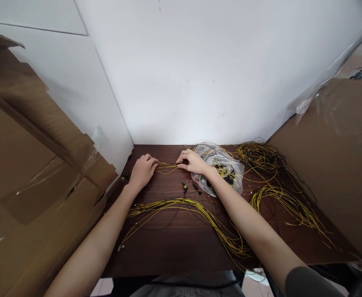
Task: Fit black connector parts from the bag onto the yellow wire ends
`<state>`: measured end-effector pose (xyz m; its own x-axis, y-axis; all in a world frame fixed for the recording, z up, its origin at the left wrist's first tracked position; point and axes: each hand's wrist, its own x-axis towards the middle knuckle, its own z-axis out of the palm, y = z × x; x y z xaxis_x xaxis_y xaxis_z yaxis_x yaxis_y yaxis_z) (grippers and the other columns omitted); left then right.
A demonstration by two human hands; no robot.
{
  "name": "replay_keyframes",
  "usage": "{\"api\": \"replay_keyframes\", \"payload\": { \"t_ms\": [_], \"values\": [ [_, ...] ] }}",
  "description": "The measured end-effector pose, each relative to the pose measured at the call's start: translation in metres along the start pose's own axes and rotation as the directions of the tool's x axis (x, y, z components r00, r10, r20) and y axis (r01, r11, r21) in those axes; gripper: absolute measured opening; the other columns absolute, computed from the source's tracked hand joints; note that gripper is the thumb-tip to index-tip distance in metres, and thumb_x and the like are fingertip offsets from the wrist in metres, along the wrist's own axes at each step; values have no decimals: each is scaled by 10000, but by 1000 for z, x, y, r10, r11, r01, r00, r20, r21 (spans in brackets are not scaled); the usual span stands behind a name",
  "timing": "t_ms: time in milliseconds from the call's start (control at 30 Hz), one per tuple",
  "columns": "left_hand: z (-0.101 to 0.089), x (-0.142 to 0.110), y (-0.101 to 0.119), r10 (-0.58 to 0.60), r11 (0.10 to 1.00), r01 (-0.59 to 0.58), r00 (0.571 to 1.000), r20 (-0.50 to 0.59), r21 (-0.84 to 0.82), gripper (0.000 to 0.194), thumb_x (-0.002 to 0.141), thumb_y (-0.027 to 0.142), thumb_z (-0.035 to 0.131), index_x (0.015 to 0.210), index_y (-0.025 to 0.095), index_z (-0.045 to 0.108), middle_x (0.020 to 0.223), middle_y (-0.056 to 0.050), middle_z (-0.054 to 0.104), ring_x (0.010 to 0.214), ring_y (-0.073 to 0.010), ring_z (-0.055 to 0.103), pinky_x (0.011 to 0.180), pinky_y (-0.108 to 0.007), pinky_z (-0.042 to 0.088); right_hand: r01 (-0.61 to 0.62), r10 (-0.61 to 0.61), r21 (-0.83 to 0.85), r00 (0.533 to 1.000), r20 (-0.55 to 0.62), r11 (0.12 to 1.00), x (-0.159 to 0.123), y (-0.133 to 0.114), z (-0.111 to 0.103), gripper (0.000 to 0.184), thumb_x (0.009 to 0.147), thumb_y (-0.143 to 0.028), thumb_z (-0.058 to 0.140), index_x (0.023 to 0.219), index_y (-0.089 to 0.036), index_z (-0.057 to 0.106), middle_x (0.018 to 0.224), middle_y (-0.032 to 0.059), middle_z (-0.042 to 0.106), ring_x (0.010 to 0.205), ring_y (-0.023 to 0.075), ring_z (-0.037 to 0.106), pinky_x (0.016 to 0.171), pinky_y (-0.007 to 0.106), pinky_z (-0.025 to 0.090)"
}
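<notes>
Between my two hands a small bundle of yellow and black wires point(168, 165) stretches just over the brown tabletop. My left hand point(144, 170) pinches its left end, fingers closed. At the other end, my right hand point(192, 161) has thumb and fingers closed on the same wires. A clear plastic bag point(237, 175) with small yellow and black parts lies under and beside my right wrist. Small black and yellow connectors point(185, 187) rest on the table below the hands. Nearer to me, a long bunch of yellow and black wires point(181, 202) curves across and passes under my right forearm.
A tangled wire coil point(258, 156) lies at the back right, with another wire bundle point(280, 194) in front of it. Cardboard boxes point(29, 165) point(332, 165) stand on the left and right. A white wall point(199, 74) closes off the back of the table point(162, 255).
</notes>
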<state>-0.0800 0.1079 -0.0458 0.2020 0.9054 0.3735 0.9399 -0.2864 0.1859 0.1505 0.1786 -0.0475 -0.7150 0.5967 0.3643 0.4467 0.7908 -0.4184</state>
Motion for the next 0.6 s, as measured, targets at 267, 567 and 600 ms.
{"api": "replay_keyframes", "payload": {
  "t_ms": [267,567,600],
  "values": [
    [-5,-1,1,126,991,-124,991,38,-51,347,831,495,512,943,196,647,910,-58,570,869,-205,505,759,-323,393,0,6,-173,999,32,985,1,-5,0,90,837,-206,578,777,-141,589,806,44,571,794,164,464,741,271,352],
    [-7,0,3,202,973,-192,976,76,-126,335,804,506,549,845,182,627,895,-53,577,863,-202,486,764,-324,384,-20,32,-328,999,31,945,2,-7,7,172,912,-264,450,892,-134,560,917,83,581,861,200,456,768,304,344],
    [-8,0,3,207,972,-196,975,79,-129,329,797,501,562,854,183,626,912,-54,578,871,-203,488,767,-327,384,-24,34,-320,999,27,947,2,-7,7,174,916,-263,442,897,-135,558,918,82,582,859,198,457,770,304,343]
  ]
}}
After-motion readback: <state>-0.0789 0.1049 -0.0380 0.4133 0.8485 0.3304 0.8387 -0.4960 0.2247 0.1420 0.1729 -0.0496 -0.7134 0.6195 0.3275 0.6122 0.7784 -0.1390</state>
